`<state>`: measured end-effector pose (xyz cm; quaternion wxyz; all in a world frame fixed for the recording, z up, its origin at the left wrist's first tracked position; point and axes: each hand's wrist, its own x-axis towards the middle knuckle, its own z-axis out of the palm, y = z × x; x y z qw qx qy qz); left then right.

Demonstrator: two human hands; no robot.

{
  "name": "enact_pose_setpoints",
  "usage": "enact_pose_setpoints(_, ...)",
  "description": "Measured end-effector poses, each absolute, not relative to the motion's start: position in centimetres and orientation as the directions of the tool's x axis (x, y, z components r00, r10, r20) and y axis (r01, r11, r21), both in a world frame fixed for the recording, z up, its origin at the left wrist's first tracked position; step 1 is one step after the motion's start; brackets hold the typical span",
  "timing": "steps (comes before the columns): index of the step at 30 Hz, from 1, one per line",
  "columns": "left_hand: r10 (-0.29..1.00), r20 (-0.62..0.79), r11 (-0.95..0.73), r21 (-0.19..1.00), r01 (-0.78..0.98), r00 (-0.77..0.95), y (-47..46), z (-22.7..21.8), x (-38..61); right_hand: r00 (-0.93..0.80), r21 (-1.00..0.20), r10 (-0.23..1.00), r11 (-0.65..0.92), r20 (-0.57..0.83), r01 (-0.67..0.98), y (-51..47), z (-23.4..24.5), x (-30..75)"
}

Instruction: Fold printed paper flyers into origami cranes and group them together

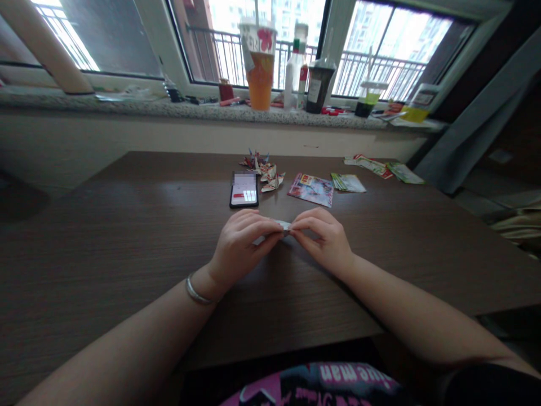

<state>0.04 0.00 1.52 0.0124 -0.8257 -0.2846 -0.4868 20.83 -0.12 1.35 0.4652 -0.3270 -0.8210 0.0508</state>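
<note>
Both my hands meet over the middle of a dark wooden table (127, 225). Between them lies a small folded piece of white paper (282, 225), mostly covered by my fingers. My left hand (240, 239), with a silver bangle on its wrist, pinches the paper's left part with curled fingers. On the paper's right end my right hand (323, 237) pinches with thumb and fingertips. The paper rests on or just above the tabletop.
Beyond my hands lie a phone (244, 190) with a lit screen, a cluster of folded paper figures (264, 168), a printed paper square (311, 189) and more printed sheets (347, 182) to the right. Drink cups (259, 65) and bottles stand on the windowsill.
</note>
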Motion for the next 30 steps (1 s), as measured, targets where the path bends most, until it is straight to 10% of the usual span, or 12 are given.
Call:
enact_pose_setpoints(13,0.582,0.765,-0.772,0.413,0.483,0.277,0.00,1.24,0.17,-0.322,-0.471,0.624,0.765,0.712,0.439,0.26,1.07,20.64)
enact_pose_setpoints(30,0.473,0.793,-0.807,0.214,0.550,0.385,0.10,1.61,0.26,-0.354,-0.453,0.601,0.787,0.717,0.418,0.20,1.27,20.32)
